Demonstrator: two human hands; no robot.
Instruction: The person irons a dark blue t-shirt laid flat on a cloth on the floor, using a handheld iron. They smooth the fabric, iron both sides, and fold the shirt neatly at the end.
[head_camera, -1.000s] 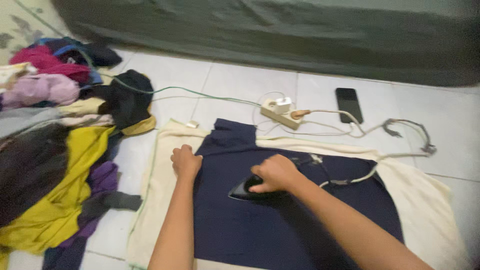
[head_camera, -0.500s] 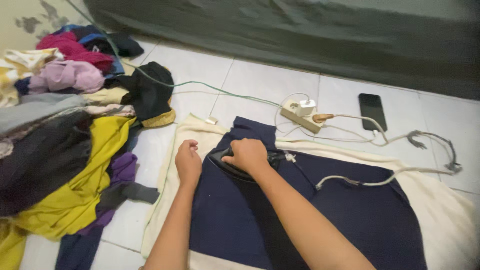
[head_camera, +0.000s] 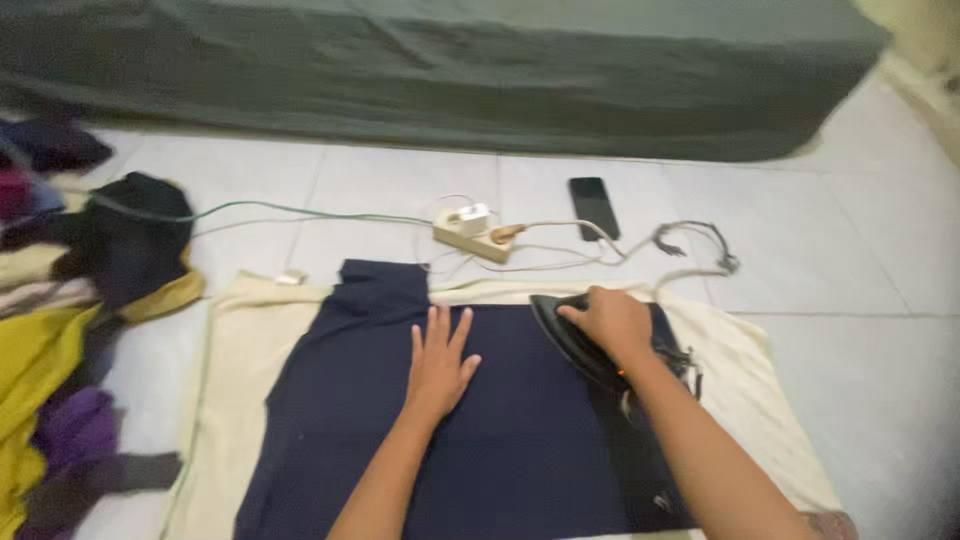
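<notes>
Two hands on one dark navy garment (head_camera: 500, 440), spread flat over a cream cloth (head_camera: 740, 370) on the tiled floor (head_camera: 850, 270). Left hand (head_camera: 438, 365) pressed palm down near the garment's middle, fingers spread wide, gripping nothing. Right hand (head_camera: 612, 322) closed around the handle of a black iron (head_camera: 578, 340), resting on the garment's upper right part, well to the right of the left hand. Small orange light visible on the iron's side. Just beyond the cloth's far edge, a power strip (head_camera: 472, 232) with plugs and tangled cords, and beside it a dark phone (head_camera: 594, 207) lying flat. No containers in view. At far left, a loose pile of clothes (head_camera: 60, 330) in yellow, purple, black and pink, cut off by the frame edge. Across the top, a grey-green mattress (head_camera: 450, 70). Iron's handle mostly hidden under the gripping hand; garment's lower hem cut off at the bottom edge; its exact type hard to make out.
</notes>
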